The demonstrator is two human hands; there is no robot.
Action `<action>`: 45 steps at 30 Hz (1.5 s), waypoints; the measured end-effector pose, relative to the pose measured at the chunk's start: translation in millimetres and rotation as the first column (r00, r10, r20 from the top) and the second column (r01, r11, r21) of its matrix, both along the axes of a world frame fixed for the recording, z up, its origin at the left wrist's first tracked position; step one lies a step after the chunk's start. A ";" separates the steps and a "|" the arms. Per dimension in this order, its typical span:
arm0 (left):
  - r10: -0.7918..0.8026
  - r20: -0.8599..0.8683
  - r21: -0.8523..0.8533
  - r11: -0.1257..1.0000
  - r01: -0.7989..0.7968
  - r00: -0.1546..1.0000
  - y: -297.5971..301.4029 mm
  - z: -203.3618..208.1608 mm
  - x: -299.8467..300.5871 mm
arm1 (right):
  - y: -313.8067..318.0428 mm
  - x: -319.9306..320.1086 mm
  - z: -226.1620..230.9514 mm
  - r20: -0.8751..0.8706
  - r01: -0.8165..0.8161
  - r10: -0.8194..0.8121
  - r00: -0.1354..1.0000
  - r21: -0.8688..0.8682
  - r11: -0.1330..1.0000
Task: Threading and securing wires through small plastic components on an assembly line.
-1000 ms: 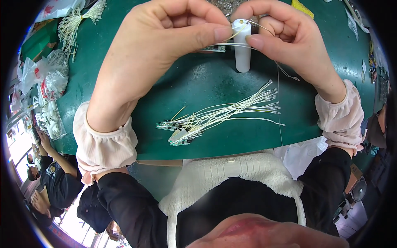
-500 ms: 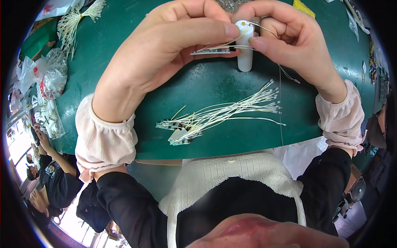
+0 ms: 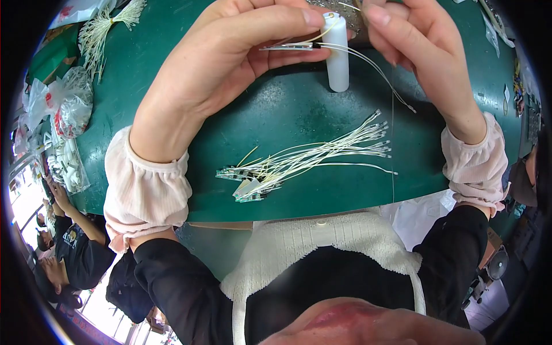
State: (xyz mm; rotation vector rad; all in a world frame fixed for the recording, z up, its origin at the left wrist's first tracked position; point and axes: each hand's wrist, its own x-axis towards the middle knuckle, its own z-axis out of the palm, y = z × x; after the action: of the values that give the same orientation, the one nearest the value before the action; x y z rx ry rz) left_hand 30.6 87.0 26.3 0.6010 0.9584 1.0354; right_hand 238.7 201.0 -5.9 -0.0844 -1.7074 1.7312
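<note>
My left hand is closed, its thumb against the top of a white plastic tube-shaped part. In the same grip lies a narrow circuit board. From the board's end, thin white wires curve past the tube and hang down to the right. A yellowish wire runs up to a small hole at the tube's top. My right hand is raised to the right of the tube, thumb and finger pinching a thin white wire. Below both hands, a bundle of wired circuit boards lies on the green table.
Clear plastic bags of small white parts stand at the left. Behind them lies a tied bunch of white wires. The green table's near edge meets my apron. Another person sits at the far left.
My right hand has drawn up and right, away from the tube, letting the hanging white wires swing free. My left hand has lifted slightly with the tube and board.
</note>
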 end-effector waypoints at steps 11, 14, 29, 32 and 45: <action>0.020 0.122 0.056 0.998 -0.027 0.992 -1.4 -3.9 -8.7 | -44.3 5.4 58.2 0.419 0.280 -0.345 0.840 0.211 0.937; 0.043 0.125 0.051 0.997 -0.050 0.991 -0.7 -1.6 -8.0 | -44.8 4.6 56.8 0.410 0.290 -0.340 0.846 0.180 0.940; 0.079 -0.008 0.078 0.994 -0.079 0.997 -0.5 -5.9 -9.6 | -38.1 -0.9 34.6 0.223 0.305 -0.391 0.893 0.339 0.890; 0.047 0.123 0.076 0.996 -0.056 0.991 -1.7 -3.9 -10.7 | -47.8 -2.9 49.3 0.371 0.325 -0.442 0.817 0.337 0.884; 0.015 0.096 0.061 0.998 -0.021 0.995 -3.0 -6.1 -9.7 | -19.3 -7.4 29.2 -0.070 -0.047 0.037 0.997 -0.149 0.988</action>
State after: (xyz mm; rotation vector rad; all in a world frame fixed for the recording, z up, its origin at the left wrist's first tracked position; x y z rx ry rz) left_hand 20.9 84.0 20.3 0.5894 0.8523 1.1035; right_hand 231.3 181.7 23.3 -0.0582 -1.5384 1.8718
